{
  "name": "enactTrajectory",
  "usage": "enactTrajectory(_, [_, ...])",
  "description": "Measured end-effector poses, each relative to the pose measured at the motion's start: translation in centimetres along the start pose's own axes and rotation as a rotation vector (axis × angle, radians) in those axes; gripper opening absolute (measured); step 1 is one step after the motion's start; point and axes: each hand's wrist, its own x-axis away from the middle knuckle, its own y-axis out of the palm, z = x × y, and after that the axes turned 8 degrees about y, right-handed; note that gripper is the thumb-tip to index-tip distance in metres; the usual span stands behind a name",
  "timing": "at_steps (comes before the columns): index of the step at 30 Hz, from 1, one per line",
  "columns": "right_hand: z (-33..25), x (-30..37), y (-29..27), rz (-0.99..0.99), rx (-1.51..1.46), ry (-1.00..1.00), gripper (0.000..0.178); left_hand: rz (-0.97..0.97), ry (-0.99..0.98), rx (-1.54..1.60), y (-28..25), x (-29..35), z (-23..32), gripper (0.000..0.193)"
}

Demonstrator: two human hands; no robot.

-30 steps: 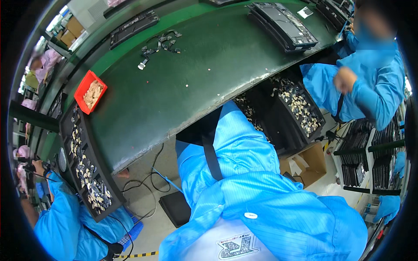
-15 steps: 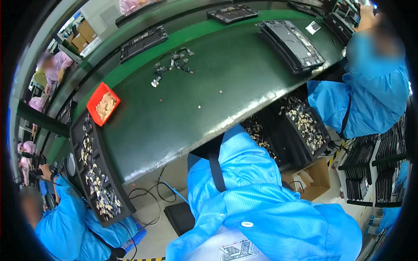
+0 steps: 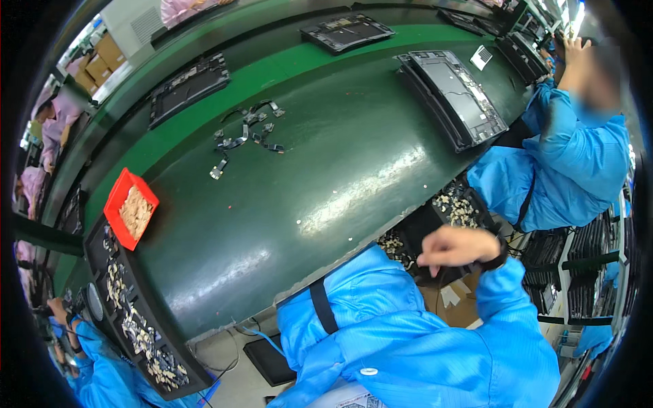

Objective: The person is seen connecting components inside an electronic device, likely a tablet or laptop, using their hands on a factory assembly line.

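My right hand (image 3: 459, 247), with a dark band at the wrist, hangs in the air beyond the table's near edge, at the right of my lap. Its fingers bend downward but are smeared, so I cannot make out whether they hold anything. Below and behind it are black trays (image 3: 457, 206) of small pale and dark pieces. My left hand is out of view. On the green table (image 3: 272, 178) lies a loose cluster of small dark parts with ribbon-like cables (image 3: 248, 129). Farther right rests a stack of open laptop bases (image 3: 457, 95).
A red bin (image 3: 115, 212) of beige pieces stands at the table's left, beside a long black tray (image 3: 178, 340) of small parts. More laptop bases (image 3: 190, 88) lie along the back strip. Co-workers in blue sit left and right (image 3: 585, 156). A cardboard box (image 3: 457, 309) stands below.
My right hand and forearm have come into view at the right of my lap. The view has shifted, so the table and its things appear lower and mostly farther left.
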Motion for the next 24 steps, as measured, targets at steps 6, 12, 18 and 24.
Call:
enactTrajectory(6, [-7.1, 1.4, -12.2, 0.740, -0.106, -0.367, 0.021, 0.153, -0.173, 0.054, -6.3, -3.1, 9.5, 0.061])
enactTrajectory(12, [-14.6, -8.6, -20.4, 0.741, 0.115, -0.381, 0.037, 0.276, 0.639, 0.153, -11.6, -9.2, 19.2, 0.031])
enactTrajectory(18, [-11.2, -15.3, -36.5, 1.030, 0.521, 0.039, 0.069, 0.806, 0.534, -0.131, -11.2, -13.6, 17.6, 0.014])
enactTrajectory(24, [-2.8, -7.0, -44.6, 1.107, 0.771, 0.439, 0.085, 1.028, 0.327, -0.355, -10.1, -15.7, 17.9, 0.021])
